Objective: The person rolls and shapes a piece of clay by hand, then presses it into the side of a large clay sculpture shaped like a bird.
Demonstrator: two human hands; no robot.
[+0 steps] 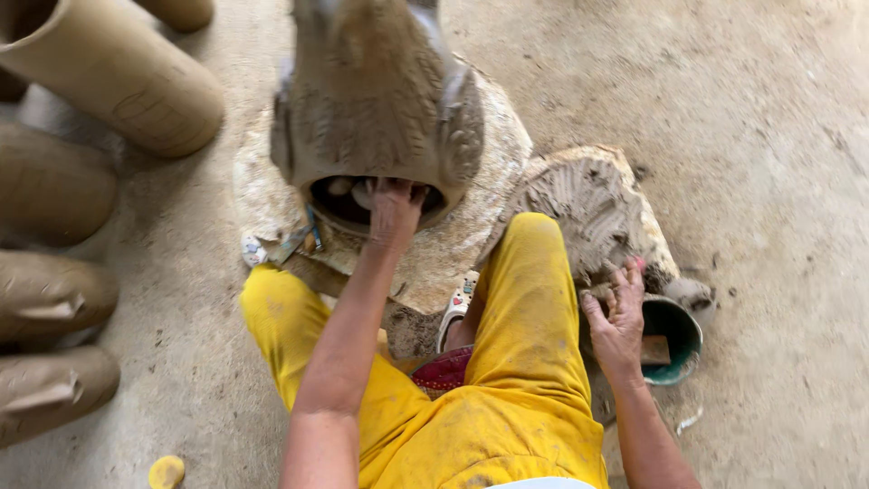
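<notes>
Two hands are at work, and I place everything from the big clay vessel (376, 100) in front of my knees. Nearest me, well to the right of it and beside my yellow trouser leg (529, 308), my right hand (618, 317) spreads its fingers and presses on the foot of a scored clay lump (588, 204); it grips nothing that I can see. Just past that hand sits a green bowl (674, 340). Farther on, my left hand (394, 210) curls its fingers over the rim of the vessel's dark opening, touching the wet edge. The vessel rests on a pale round slab (453, 244) on the floor (769, 136).

I judge the body already built up and its outside combed all over, with the rim and the inside still being worked. The vessel's far end is cut off by the frame, its inside is too dark to read, and the small scraps by the slab's left edge are blurred. Left of the vessel lie several clay cylinders (118, 81).
</notes>
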